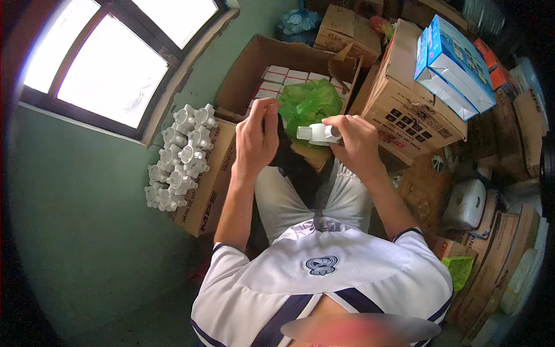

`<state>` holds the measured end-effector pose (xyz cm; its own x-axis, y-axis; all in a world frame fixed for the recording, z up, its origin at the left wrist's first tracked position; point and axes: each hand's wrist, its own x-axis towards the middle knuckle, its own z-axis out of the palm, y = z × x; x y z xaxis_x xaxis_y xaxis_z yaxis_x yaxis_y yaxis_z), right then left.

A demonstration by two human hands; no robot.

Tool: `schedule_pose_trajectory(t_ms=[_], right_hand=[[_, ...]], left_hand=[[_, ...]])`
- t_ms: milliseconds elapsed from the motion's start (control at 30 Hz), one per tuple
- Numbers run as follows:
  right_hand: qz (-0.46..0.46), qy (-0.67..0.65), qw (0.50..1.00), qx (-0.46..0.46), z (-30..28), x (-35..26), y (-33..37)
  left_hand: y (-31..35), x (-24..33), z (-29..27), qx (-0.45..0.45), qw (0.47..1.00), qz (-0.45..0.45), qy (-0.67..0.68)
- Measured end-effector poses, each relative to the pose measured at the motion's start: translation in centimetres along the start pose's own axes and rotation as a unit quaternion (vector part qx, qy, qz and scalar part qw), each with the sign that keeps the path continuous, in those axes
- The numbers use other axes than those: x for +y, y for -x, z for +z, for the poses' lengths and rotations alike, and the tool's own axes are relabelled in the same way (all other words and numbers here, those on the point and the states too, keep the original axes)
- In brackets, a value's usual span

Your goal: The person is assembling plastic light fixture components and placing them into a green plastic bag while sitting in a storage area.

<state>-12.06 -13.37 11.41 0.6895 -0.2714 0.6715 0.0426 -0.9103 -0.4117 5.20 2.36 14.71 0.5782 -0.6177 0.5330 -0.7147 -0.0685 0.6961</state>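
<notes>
In my right hand [359, 143] is a white plastic pipe fitting [318, 133], gripped at its right end between thumb and fingers, its narrower end pointing left. Across from it my left hand [258, 134] is raised, fingers loosely bent and thumb apart; nothing shows in it. Just beyond the fitting, a green plastic bag [309, 104] lies crumpled over small white boxes [276, 78] in an open cardboard carton [243, 69]. Several similar white fittings [180, 156] are stacked to my left on a closed cardboard box [209, 182].
A large carton [404, 104] stands at the right, with blue-and-white boxes [457, 66] on top. Beyond are another carton [348, 32] and a bluish plastic bag [299, 24]. A green basket [458, 270] and flattened cardboard [497, 260] sit at the lower right. A green wall [87, 191] bounds the left.
</notes>
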Motion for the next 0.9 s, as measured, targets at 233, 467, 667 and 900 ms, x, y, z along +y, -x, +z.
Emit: schedule_pose_trajectory(t_ms=[233, 467, 667, 900], right_hand=[[-0.057, 0.002, 0.998, -0.041, 0.3, -0.1, -0.4], [0.182, -0.215, 0.958, 0.047, 1.8, 1.0, 1.6], [0.321, -0.406, 0.855, 0.044, 2.1, 2.1, 2.0], [0.347, -0.343, 0.873, 0.022, 1.0, 3.1, 3.7]], left_hand=[[0.9, -0.5, 1.7, -0.111, 0.980, 0.107, -0.128], [-0.5, 1.9, -0.2, 0.088, 0.962, -0.027, 0.256], [3.1, 0.2, 3.7, -0.085, 0.980, 0.161, 0.079], [2.9, -1.2, 0.1, -0.003, 0.996, 0.049, 0.080]])
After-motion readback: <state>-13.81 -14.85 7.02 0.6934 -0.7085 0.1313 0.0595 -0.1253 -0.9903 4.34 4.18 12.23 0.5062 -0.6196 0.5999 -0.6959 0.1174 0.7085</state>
